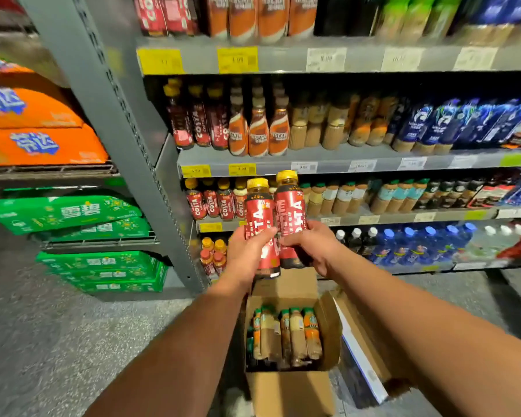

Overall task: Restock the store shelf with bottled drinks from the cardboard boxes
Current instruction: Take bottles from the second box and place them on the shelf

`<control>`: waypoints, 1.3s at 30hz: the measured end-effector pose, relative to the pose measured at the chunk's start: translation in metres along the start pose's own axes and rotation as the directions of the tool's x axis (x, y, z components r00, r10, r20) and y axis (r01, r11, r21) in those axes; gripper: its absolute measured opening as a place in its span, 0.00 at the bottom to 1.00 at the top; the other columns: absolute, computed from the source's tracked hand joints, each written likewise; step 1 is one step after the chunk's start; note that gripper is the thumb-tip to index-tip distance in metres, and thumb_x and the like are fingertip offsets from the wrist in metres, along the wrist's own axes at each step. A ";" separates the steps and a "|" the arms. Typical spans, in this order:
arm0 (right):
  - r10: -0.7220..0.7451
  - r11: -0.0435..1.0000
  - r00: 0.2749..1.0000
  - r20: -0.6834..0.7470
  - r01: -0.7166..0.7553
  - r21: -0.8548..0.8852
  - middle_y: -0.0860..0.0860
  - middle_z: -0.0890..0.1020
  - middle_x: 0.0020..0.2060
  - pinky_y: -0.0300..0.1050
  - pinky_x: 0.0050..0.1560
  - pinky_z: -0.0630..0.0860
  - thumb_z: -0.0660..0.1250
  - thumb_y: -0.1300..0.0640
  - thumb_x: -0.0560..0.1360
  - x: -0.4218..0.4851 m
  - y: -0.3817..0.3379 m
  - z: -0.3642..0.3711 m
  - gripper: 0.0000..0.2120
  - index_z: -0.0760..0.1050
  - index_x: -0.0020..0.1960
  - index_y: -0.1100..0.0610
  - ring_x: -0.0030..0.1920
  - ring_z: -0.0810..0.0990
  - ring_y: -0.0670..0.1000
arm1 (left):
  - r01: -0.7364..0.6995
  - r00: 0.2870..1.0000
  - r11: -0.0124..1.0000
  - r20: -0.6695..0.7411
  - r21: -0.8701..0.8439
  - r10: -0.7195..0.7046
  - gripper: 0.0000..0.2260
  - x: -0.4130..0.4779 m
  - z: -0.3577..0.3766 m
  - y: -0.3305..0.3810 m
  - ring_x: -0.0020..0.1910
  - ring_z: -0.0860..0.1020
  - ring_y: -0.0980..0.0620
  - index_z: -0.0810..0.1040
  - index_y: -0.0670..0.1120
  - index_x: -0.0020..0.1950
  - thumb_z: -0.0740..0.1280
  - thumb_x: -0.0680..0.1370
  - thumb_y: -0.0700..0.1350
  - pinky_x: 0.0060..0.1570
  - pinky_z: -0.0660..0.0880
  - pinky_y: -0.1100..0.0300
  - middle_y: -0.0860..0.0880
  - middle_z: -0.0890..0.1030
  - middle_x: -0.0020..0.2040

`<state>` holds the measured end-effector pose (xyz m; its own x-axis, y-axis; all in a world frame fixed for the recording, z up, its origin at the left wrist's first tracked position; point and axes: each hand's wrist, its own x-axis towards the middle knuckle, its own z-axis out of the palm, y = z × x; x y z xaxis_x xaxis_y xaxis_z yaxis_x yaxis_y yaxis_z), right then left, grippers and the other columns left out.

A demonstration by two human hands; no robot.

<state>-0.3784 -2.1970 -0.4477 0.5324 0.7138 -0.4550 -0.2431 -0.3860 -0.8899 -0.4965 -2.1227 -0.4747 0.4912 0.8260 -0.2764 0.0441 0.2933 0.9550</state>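
Observation:
Each of my hands holds a red-labelled coffee bottle with a yellow cap, upright and side by side in front of the shelf. My left hand (pixel 247 254) grips the left bottle (pixel 259 212) around its lower half. My right hand (pixel 310 245) grips the right bottle (pixel 289 206) the same way. Behind them, a shelf row (pixel 214 203) holds matching red coffee bottles. Below my arms an open cardboard box (pixel 292 389) stands on the floor with several green-capped tea and coffee bottles (pixel 286 335) inside.
A grey shelf upright (pixel 127 139) stands left of the bottles. Shelves above and to the right carry brown, beige and blue drinks. Green cases (pixel 69 215) and orange cases (pixel 36 127) fill racks at left. A second box (pixel 364 350) lies right of the open one.

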 end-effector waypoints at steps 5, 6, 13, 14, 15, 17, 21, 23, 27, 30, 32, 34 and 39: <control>-0.148 0.987 0.989 0.005 0.148 -0.058 0.57 0.84 0.46 0.56 0.51 0.80 0.76 0.67 0.62 -0.048 -0.062 0.014 0.22 0.77 0.55 0.60 0.45 0.84 0.58 | -0.090 0.994 0.995 -0.057 -0.039 0.088 0.15 -0.039 -0.010 0.072 0.45 0.83 0.46 0.77 0.47 0.56 0.74 0.71 0.44 0.43 0.80 0.53 0.46 0.84 0.48; -0.169 0.983 0.986 0.013 0.169 -0.071 0.56 0.84 0.46 0.55 0.50 0.81 0.76 0.67 0.62 -0.057 -0.071 0.018 0.22 0.77 0.54 0.59 0.45 0.84 0.57 | -0.111 0.992 0.993 -0.065 -0.039 0.108 0.13 -0.046 -0.013 0.082 0.44 0.83 0.47 0.77 0.48 0.55 0.73 0.71 0.44 0.42 0.79 0.54 0.46 0.84 0.47; -0.252 0.963 0.967 0.023 0.253 -0.097 0.53 0.84 0.44 0.42 0.35 0.79 0.78 0.65 0.62 -0.098 -0.121 0.045 0.22 0.77 0.54 0.56 0.41 0.84 0.53 | -0.189 0.975 0.982 -0.126 -0.023 0.185 0.10 -0.075 -0.039 0.140 0.44 0.83 0.47 0.79 0.50 0.50 0.74 0.71 0.44 0.46 0.80 0.53 0.47 0.84 0.46; -0.261 0.961 0.965 0.030 0.263 -0.088 0.53 0.84 0.43 0.40 0.32 0.78 0.78 0.65 0.62 -0.099 -0.129 0.049 0.22 0.76 0.54 0.57 0.39 0.84 0.51 | -0.195 0.973 0.981 -0.130 -0.018 0.192 0.10 -0.075 -0.042 0.149 0.45 0.83 0.46 0.79 0.50 0.50 0.74 0.71 0.44 0.47 0.80 0.51 0.47 0.84 0.46; -0.275 0.957 0.961 0.031 0.277 -0.083 0.52 0.84 0.41 0.38 0.28 0.77 0.78 0.65 0.62 -0.101 -0.137 0.053 0.22 0.76 0.53 0.56 0.36 0.84 0.49 | -0.205 0.971 0.979 -0.130 -0.014 0.202 0.10 -0.074 -0.045 0.158 0.45 0.83 0.46 0.79 0.49 0.50 0.74 0.71 0.44 0.48 0.80 0.51 0.47 0.84 0.46; -0.306 0.947 0.952 0.020 0.306 -0.101 0.49 0.84 0.38 0.37 0.28 0.77 0.79 0.64 0.61 -0.101 -0.156 0.061 0.20 0.77 0.50 0.56 0.33 0.83 0.46 | -0.234 0.966 0.972 -0.122 -0.021 0.230 0.10 -0.071 -0.052 0.177 0.43 0.83 0.47 0.80 0.49 0.52 0.74 0.71 0.44 0.43 0.80 0.55 0.48 0.84 0.45; -0.352 0.929 0.936 -0.001 0.349 -0.126 0.53 0.85 0.44 0.53 0.49 0.81 0.81 0.62 0.59 -0.096 -0.194 0.084 0.25 0.77 0.53 0.57 0.44 0.84 0.54 | -0.283 0.955 0.959 -0.099 -0.011 0.280 0.11 -0.061 -0.068 0.218 0.43 0.83 0.49 0.78 0.50 0.52 0.73 0.72 0.45 0.40 0.79 0.58 0.48 0.84 0.46; -0.372 0.923 0.928 -0.016 0.368 -0.108 0.53 0.85 0.44 0.54 0.49 0.81 0.81 0.62 0.58 -0.093 -0.211 0.096 0.25 0.78 0.53 0.57 0.43 0.84 0.55 | -0.296 0.952 0.955 -0.082 0.011 0.296 0.12 -0.053 -0.077 0.239 0.45 0.83 0.47 0.79 0.49 0.54 0.73 0.72 0.45 0.47 0.80 0.52 0.47 0.84 0.48; -0.408 0.913 0.912 -0.051 0.406 -0.044 0.54 0.85 0.42 0.49 0.42 0.81 0.81 0.64 0.58 -0.081 -0.240 0.113 0.22 0.79 0.50 0.58 0.41 0.85 0.55 | -0.332 0.942 0.943 -0.049 0.023 0.333 0.12 -0.029 -0.092 0.276 0.45 0.83 0.47 0.80 0.47 0.54 0.73 0.72 0.44 0.50 0.80 0.50 0.47 0.84 0.47; -0.430 0.903 0.900 -0.072 0.427 -0.046 0.54 0.84 0.44 0.51 0.47 0.81 0.80 0.63 0.58 -0.068 -0.257 0.120 0.22 0.78 0.51 0.57 0.44 0.84 0.55 | -0.357 0.934 0.934 -0.013 0.014 0.357 0.12 -0.009 -0.097 0.292 0.45 0.83 0.47 0.80 0.47 0.54 0.74 0.71 0.43 0.49 0.80 0.51 0.48 0.85 0.47; -0.437 0.899 0.897 -0.068 0.433 -0.065 0.53 0.84 0.44 0.52 0.50 0.80 0.80 0.63 0.60 -0.058 -0.269 0.122 0.22 0.77 0.51 0.57 0.45 0.83 0.55 | -0.370 0.929 0.929 0.005 0.032 0.370 0.12 0.004 -0.098 0.300 0.45 0.84 0.50 0.80 0.50 0.52 0.75 0.70 0.44 0.47 0.80 0.54 0.50 0.85 0.46; -0.444 0.895 0.895 -0.049 0.441 -0.068 0.53 0.84 0.44 0.51 0.49 0.79 0.79 0.64 0.61 -0.044 -0.281 0.122 0.22 0.77 0.52 0.58 0.45 0.83 0.55 | -0.381 0.925 0.924 0.016 0.044 0.381 0.11 0.019 -0.098 0.308 0.43 0.84 0.53 0.80 0.53 0.49 0.76 0.69 0.45 0.43 0.79 0.58 0.52 0.85 0.45; -0.472 0.879 0.882 0.016 0.471 -0.072 0.56 0.84 0.46 0.55 0.52 0.80 0.77 0.67 0.62 -0.001 -0.314 0.114 0.23 0.75 0.54 0.59 0.46 0.83 0.57 | -0.398 0.916 0.913 -0.021 0.091 0.401 0.13 0.057 -0.086 0.328 0.44 0.83 0.54 0.79 0.55 0.49 0.78 0.67 0.49 0.45 0.79 0.58 0.53 0.84 0.46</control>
<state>-0.3948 -2.0100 -0.1709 0.5714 0.8205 0.0180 0.0956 -0.0448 -0.9944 -0.5289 -1.9377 -0.1870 0.4494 0.8841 0.1279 -0.0757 -0.1050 0.9916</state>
